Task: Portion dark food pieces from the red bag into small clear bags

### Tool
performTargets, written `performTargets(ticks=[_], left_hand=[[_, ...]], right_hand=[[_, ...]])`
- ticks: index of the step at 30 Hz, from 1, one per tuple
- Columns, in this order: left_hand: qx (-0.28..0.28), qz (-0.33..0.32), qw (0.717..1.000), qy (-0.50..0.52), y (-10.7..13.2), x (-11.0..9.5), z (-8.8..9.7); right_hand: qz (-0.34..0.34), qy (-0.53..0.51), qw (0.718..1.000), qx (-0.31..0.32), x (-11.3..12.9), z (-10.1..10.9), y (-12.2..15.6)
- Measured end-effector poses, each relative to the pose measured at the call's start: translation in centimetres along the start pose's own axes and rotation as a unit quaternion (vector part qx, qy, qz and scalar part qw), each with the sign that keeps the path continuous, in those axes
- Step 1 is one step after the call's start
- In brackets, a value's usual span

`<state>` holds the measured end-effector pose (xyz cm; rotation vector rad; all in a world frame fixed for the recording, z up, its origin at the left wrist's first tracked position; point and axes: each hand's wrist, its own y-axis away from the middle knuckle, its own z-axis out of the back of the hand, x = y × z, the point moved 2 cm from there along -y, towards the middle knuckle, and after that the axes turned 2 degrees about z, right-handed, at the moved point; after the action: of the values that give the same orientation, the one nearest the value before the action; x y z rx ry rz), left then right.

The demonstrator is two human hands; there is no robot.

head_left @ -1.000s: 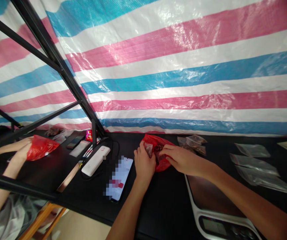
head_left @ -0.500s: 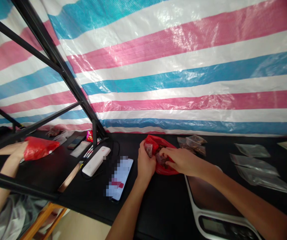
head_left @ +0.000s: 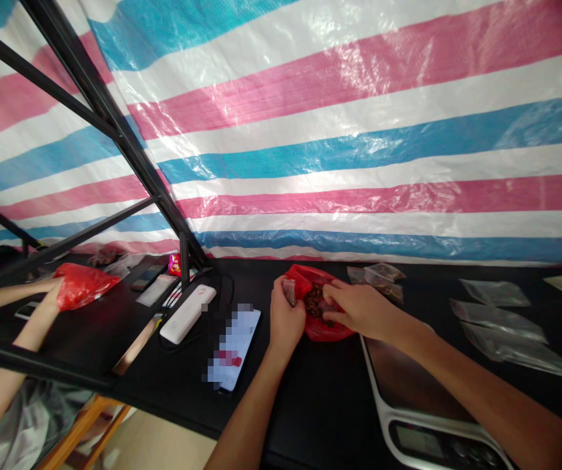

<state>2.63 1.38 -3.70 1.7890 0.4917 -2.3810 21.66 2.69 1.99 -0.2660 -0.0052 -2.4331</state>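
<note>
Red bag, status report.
Left hand pinching small clear bag. Right hand at dark pieces in red plastic bag. Digital scale beside right forearm.

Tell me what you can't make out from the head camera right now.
Head view:
Phone screen: pixelated, unreadable.
Scale display: cut off by the bottom edge, reading illegible.
Dark pieces in the red plastic bag: partly hidden by the right hand.
Small clear bag: partly hidden by the left hand.

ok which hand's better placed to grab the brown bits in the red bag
Probably the right hand: its fingers are already at the brown pieces in the red bag, while the left hand pinches a small clear bag.
</note>
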Motion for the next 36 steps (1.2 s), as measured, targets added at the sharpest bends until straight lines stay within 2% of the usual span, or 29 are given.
performTargets(ticks=[6,10,15,24,29,33,36], left_hand=[[0.002,0.005,1.0,0.024,-0.2,0.1,-0.3],[0.026,0.015,0.996,0.081,-0.2,0.0,-0.7],[0.055,0.06,0.989,0.123,0.0,0.1,-1.0],[0.014,0.092,0.978,0.188,-0.3,0.2,-0.9],[-0.011,0.041,0.989,0.14,-0.4,-0.1,-0.6],[-0.002,-0.04,0.995,0.087,-0.1,-0.6,-0.3],[-0.004,-0.091,0.996,0.003,0.4,-0.9,-0.1]], right_hand=[[-0.015,-0.004,0.999,0.039,0.4,-0.5,-0.1],[-0.038,0.025,0.999,0.03,0.7,-0.6,-0.2],[-0.032,0.004,0.999,0.025,0.6,-0.4,-0.1],[-0.033,-0.072,0.996,0.031,0.3,-0.7,0.2],[-0.035,-0.124,0.991,0.03,-0.1,0.3,0.2],[-0.042,-0.112,0.993,-0.019,-0.8,2.1,0.4],[-0.032,-0.129,0.99,-0.051,-1.3,3.9,0.9]])
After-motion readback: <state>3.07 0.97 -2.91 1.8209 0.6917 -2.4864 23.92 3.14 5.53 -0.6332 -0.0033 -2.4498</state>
